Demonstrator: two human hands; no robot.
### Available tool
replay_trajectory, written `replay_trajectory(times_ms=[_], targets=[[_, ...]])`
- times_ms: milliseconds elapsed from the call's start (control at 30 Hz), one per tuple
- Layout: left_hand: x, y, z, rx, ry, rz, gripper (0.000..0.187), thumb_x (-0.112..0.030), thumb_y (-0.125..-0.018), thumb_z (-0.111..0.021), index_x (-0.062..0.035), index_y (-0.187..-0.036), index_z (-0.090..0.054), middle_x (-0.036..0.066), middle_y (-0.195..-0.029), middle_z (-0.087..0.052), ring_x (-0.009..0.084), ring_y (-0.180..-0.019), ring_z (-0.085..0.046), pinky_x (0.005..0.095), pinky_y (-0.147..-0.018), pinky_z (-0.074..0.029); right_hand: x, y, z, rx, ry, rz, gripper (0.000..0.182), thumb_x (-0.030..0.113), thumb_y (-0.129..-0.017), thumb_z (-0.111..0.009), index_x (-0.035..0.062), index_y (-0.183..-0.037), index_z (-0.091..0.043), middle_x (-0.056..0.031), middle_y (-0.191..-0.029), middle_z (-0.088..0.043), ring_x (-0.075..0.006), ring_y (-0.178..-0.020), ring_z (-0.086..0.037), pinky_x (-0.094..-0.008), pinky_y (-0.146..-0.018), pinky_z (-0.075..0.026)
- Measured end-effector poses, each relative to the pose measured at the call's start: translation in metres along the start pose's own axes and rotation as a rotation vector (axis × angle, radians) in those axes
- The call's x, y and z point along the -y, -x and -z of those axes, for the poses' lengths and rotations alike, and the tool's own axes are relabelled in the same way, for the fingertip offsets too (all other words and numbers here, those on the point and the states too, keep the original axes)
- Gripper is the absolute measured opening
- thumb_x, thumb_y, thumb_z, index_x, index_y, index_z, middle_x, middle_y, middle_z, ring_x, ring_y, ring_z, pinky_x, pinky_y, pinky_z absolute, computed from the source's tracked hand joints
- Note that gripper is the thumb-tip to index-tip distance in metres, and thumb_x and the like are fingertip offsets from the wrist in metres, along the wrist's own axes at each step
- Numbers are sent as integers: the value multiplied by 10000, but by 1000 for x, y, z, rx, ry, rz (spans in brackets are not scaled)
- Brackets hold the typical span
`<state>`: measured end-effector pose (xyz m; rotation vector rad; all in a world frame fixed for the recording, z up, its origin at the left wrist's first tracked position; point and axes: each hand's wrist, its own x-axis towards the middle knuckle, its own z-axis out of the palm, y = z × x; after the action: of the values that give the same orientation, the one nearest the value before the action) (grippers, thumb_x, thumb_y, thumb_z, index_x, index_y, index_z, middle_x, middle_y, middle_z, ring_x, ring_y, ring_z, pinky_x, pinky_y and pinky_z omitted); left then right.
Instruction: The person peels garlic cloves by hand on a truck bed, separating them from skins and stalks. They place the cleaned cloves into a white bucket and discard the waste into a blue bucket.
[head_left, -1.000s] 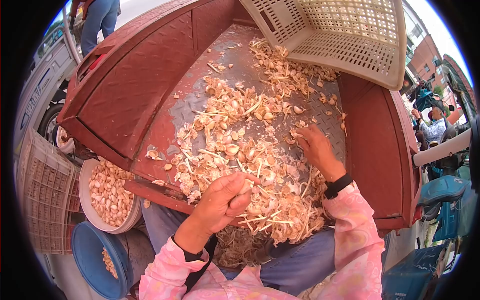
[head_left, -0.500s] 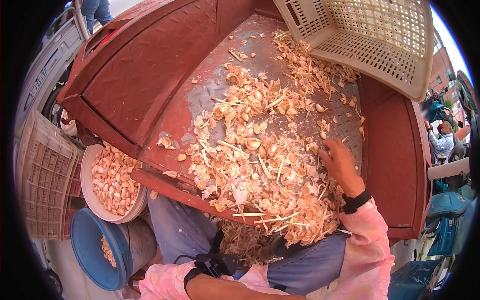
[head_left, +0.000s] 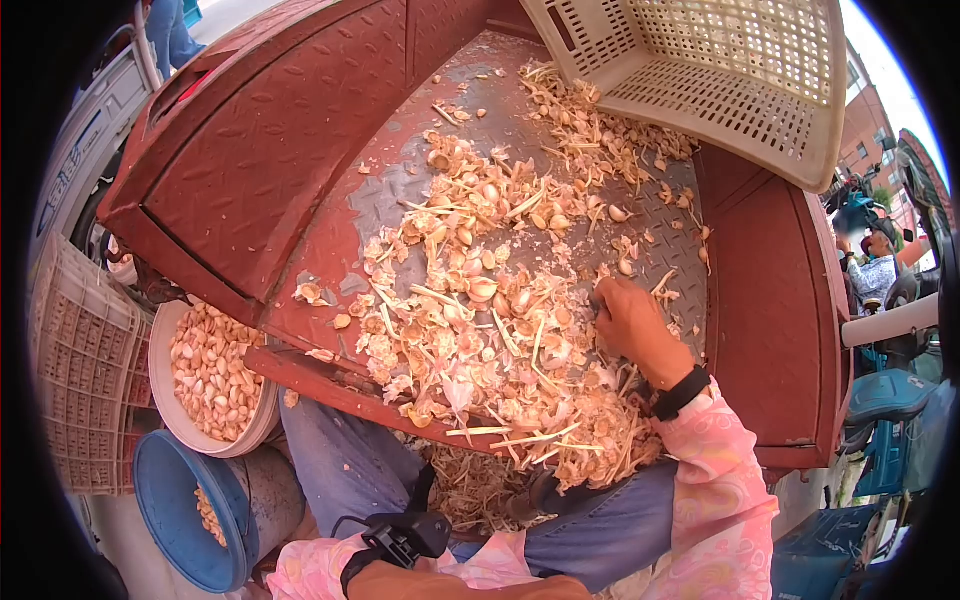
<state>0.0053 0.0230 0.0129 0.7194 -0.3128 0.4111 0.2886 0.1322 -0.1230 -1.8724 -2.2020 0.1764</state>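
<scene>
Across the red metal bed [head_left: 325,250] spreads a heap of garlic cloves, papery skins and stalks [head_left: 490,285], thickest toward the near edge, with more scraps beneath a tilted cream crate [head_left: 720,110] at the far right; the right hand [head_left: 632,322] is at the right side of this heap, back of the hand up, its fingers bent down and partly drawn together, the tips touching or just above the scraps; whether they pinch a clove cannot be told, as the fingertips are hidden.

At the bottom edge, the left hand [head_left: 480,585] shows only in part, beyond a dark strap with a black device [head_left: 425,535]; its fingers are out of sight, so its state cannot be told; jeans-clad legs [head_left: 350,460] lie just above it.

To the left of the legs stand 2 buckets: a white bucket [head_left: 265,428] holding many loose cloves [head_left: 213,370], and just below it a blue bucket [head_left: 165,520] with fewer cloves visible; a slatted crate [head_left: 90,360] stands beside them.
</scene>
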Motion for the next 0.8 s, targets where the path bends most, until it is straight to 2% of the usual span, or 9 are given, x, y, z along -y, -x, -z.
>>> replay_trajectory(times_ms=[33,100,167,233,333,467,567,733,800], targets=[[-2,5,2,-143,26,53,211,-134,-942,-513,61,-988,-579,132,-858,-632,261,-787,-630,305,-647,-485,-2,6,3,-9,-79,-16,132,13,-723,-541,7,-853,-554,-203,-826,-596,-381,-728,-596,-443,-643,-489],[9,13,36,-503,69,91,273,-213,-1001,-385,-1,-1127,-502,42,-866,-549,63,-674,-502,155,-534,-372,11,22,11,-46,-492,-169,134,2,-753,-581,16,-885,-570,-130,-801,-589,-250,-685,-607,-327,-604,-483],[24,1,75,-878,121,-4,318,-190,-986,-364,48,-1177,-452,200,-1131,-535,285,-1024,-585,348,-805,-549,37,37,22,-29,-874,-224,138,8,-773,-605,16,-909,-581,-87,-793,-582,-169,-671,-598,-281,-584,-467],[52,4,115,-909,381,-78,324,-219,-997,-345,24,-1187,-444,174,-1114,-541,258,-1007,-580,346,-806,-543,73,41,44,163,-784,126,140,20,-804,-617,26,-942,-594,-48,-788,-567,-103,-656,-568,-247,-566,-456],[74,5,143,-847,614,-85,294,-261,-997,-376,-6,-1067,-504,142,-1022,-570,216,-919,-598,314,-762,-545,73,24,44,111,-688,165,138,23,-809,-630,33,-943,-598,-59,-807,-565,-127,-666,-569,-244,-582,-462],[65,15,148,-876,535,-60,270,-265,-979,-443,-23,-982,-563,122,-975,-604,141,-809,-581,218,-645,-518,-36,-28,6,-462,-35,51,163,72,-805,-625,30,-962,-621,-133,-881,-586,-314,-799,-601,-388,-701,-479],[43,16,133,-937,257,-87,233,-237,-962,-479,-19,-974,-561,154,-996,-587,159,-784,-578,213,-626,-505,-55,-33,5,-90,-6,-16,168,78,-798,-611,24,-956,-634,-165,-889,-591,-378,-848,-577,-442,-757,-461],[36,9,137,-1040,-117,-61,263,-182,-919,-575,-4,-1111,-553,85,-1008,-606,80,-766,-568,185,-609,-467,-10,-9,-5,79,-757,-281,120,120,-833,-655,11,-872,-621,-36,-638,-583,-88,-591,-524,-243,-527,-422],[43,0,144,-1043,-234,-59,301,-203,-909,-595,1,-1125,-546,82,-1014,-605,73,-753,-560,173,-587,-451,30,4,1,81,-913,-319,98,103,-845,-641,12,-876,-619,-38,-656,-585,-88,-600,-530,-242,-530,-421]])
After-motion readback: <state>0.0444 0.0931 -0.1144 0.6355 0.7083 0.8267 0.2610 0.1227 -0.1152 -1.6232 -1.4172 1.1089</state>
